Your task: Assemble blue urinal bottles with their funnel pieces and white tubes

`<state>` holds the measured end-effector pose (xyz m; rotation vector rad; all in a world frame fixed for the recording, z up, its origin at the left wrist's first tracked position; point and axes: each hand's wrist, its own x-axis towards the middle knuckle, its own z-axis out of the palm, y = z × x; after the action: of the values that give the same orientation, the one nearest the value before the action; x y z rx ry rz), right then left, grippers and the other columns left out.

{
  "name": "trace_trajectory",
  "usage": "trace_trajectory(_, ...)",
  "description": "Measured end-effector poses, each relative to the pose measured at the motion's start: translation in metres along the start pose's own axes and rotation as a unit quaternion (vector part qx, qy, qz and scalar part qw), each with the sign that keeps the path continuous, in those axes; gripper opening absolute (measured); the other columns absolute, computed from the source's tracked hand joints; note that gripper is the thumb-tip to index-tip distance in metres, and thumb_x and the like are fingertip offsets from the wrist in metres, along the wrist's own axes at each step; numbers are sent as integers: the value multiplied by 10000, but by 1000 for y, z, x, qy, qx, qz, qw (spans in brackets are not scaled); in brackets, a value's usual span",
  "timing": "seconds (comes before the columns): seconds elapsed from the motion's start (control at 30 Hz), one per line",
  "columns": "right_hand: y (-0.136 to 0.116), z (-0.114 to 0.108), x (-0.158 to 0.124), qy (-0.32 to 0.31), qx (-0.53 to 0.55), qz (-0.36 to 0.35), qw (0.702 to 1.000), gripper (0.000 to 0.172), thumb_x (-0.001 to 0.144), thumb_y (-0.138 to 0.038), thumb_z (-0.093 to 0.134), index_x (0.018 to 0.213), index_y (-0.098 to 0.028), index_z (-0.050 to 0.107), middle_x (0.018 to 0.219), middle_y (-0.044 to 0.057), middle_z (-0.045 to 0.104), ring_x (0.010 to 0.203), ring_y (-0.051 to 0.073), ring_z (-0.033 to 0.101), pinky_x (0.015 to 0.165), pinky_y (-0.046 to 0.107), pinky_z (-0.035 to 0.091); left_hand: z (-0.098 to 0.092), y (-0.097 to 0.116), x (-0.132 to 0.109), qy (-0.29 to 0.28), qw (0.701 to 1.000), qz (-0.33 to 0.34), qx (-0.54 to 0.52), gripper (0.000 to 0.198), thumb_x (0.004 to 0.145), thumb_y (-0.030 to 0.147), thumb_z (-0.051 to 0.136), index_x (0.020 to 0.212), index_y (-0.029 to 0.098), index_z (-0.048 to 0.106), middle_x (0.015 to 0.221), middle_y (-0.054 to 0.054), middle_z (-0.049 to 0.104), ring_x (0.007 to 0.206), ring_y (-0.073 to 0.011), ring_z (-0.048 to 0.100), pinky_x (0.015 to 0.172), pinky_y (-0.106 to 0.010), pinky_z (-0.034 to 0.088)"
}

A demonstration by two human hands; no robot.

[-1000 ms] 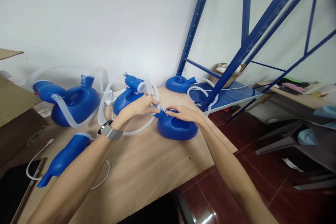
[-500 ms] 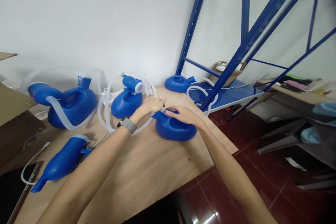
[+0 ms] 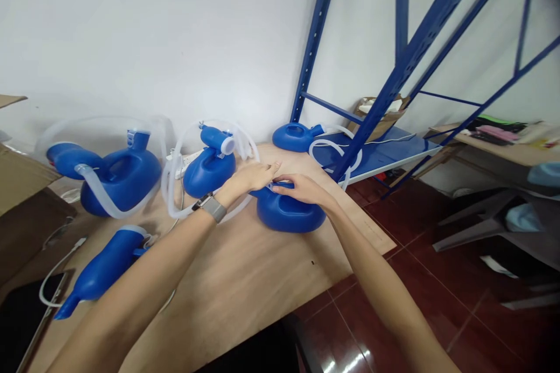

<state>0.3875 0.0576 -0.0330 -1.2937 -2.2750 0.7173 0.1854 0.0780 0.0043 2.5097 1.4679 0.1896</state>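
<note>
A blue plastic urinal bottle (image 3: 291,217) lies on the wooden table, its neck pointing left. Wrapped over that neck is my left hand (image 3: 256,176), with a watch on its wrist; its fingertips are partly hidden. My right hand (image 3: 301,187) grips the neck from the other side, thumb and fingers closed near a small light tag or clip. The two hands nearly meet. Left of them stands another blue bottle (image 3: 207,173) with a blue funnel-shaped receiver (image 3: 214,137) on top and a coiled clear hose (image 3: 175,186) beside it.
A large blue bottle (image 3: 126,180) with a hose stands at the left, and a loose blue receiver (image 3: 102,265) lies nearer. Farther back is another bottle (image 3: 293,137). A blue metal rack (image 3: 371,119) rises at the right. A tablet (image 3: 26,309) lies front left.
Both hands stay at the bottle's neck; the left fingers have shifted slightly over it and the right fingers have closed in a little. The view has shifted slightly.
</note>
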Motion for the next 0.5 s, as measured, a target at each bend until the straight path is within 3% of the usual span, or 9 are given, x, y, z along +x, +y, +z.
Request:
trace_trajectory(0.13, -3, 1, -3, 16, -18, 15, 1000, 415, 958, -548, 705, 1249, -265, 792, 1281, 59, 793, 1206, 298, 738, 1062, 385, 545, -12, -4, -8, -18, 998, 68, 1, 513, 1054, 527, 387, 975, 196, 772, 996, -110, 805, 912, -250, 734, 774, -309, 487)
trace_trajectory(0.23, -7, 3, -2, 26, -49, 29, 998, 394, 946, -528, 725, 1218, -253, 804, 1237, 74, 807, 1167, 297, 750, 1027, 357, 546, -15, -5, -14, -20, 996, 86, 2, 277, 947, 408, 584, 872, 192, 740, 835, -66, 767, 763, -203, 689, 651, -275, 433)
trace_trajectory(0.37, -11, 6, -2, 46, -81, 57, 994, 420, 920, -579, 741, 1200, -273, 809, 1214, 73, 812, 1150, 301, 754, 1010, 349, 544, -11, -9, -13, -17, 995, 98, 2, 256, 932, 296, 557, 756, 178, 700, 714, -44, 713, 662, -167, 636, 611, -262, 412)
trace_trajectory(0.5, -9, 4, -2, 35, -69, 69, 995, 454, 910, -590, 750, 1219, -261, 802, 1250, 83, 800, 1180, 305, 742, 1031, 357, 536, -6, -12, -13, 0, 994, 108, 23, 300, 960, 322, 552, 758, 159, 704, 730, -89, 714, 676, -203, 649, 618, -296, 412)
